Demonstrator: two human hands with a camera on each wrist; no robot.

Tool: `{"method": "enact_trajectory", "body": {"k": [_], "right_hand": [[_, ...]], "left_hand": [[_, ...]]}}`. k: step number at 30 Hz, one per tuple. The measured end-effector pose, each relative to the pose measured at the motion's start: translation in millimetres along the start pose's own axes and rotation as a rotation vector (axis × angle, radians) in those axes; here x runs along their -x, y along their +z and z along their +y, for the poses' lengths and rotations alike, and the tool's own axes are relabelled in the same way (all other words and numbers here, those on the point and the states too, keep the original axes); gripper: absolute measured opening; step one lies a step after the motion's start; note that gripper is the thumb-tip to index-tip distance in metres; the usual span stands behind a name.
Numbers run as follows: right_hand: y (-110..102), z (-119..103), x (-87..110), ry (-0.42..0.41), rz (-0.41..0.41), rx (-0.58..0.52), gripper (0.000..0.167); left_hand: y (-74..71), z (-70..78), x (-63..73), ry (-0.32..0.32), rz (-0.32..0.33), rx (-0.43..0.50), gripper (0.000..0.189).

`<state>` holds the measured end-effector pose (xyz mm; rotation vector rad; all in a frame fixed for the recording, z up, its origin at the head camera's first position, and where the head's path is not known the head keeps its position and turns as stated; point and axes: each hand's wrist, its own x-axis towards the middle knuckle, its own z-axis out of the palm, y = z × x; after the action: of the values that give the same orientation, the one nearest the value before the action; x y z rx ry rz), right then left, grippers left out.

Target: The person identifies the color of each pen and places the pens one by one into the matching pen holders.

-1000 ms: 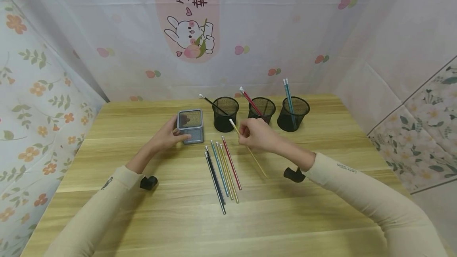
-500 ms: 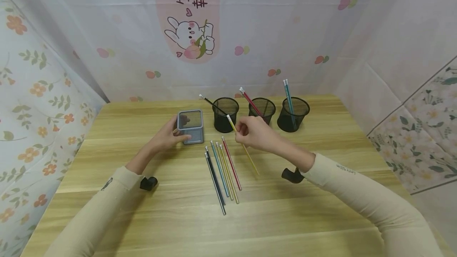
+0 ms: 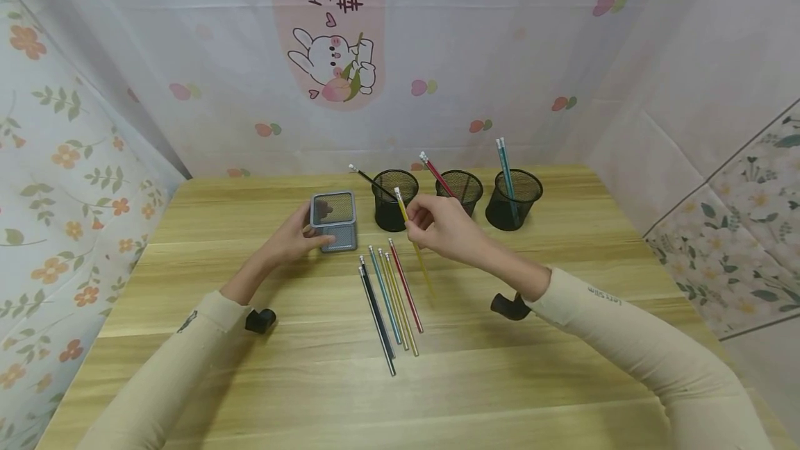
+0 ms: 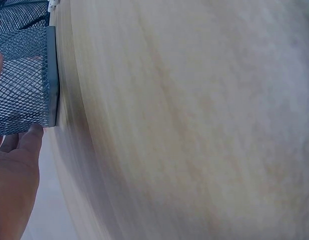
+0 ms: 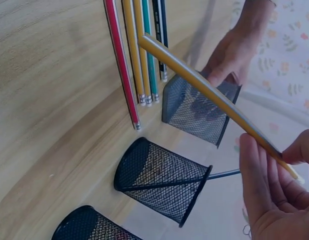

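Observation:
My left hand (image 3: 290, 238) grips a grey square mesh pen holder (image 3: 345, 231), thumb on its front wall and other fingers behind it. My right hand (image 3: 442, 224) pinches a yellow pencil (image 5: 199, 82) close to its white eraser end. That pencil slants over the table in front of the left black round mesh cup (image 3: 389, 216), eraser end up. Below the hands lies a row of loose pencils: black (image 3: 377, 318), blue (image 3: 387, 304), yellow (image 3: 403, 311) and red (image 3: 406, 287). One black pencil (image 3: 371, 180) leans in the left cup.
Behind my right hand, a middle black mesh cup (image 3: 473, 193) holds red pencils (image 3: 439, 176). The right black mesh cup (image 3: 498, 216) holds blue-green pencils (image 3: 505, 165). A patterned curtain (image 3: 437, 40) hangs behind the wooden table (image 3: 500, 380). Small black fittings show beneath both wrists.
My right hand has moved left and slightly away from me with the yellow pencil, which now stands steeper. The left hand and the grey holder have stayed in place.

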<state>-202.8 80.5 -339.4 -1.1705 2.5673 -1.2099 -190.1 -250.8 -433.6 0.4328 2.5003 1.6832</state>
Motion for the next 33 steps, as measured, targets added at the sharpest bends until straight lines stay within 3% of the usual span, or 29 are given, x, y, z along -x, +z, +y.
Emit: {"method": "enact_trajectory", "body": {"k": [18,33], "right_hand": [[4.8,-10.8,-12.4,-0.226,0.134,-0.179,0.006],[10.5,-16.5,-25.3,-0.331,0.234,-0.183,0.008]], "left_hand": [[-0.2,-1.2,0.0,0.007,0.008,-0.010,0.071],[0.3,-0.6,0.7,0.009,0.008,-0.010,0.070]]}}
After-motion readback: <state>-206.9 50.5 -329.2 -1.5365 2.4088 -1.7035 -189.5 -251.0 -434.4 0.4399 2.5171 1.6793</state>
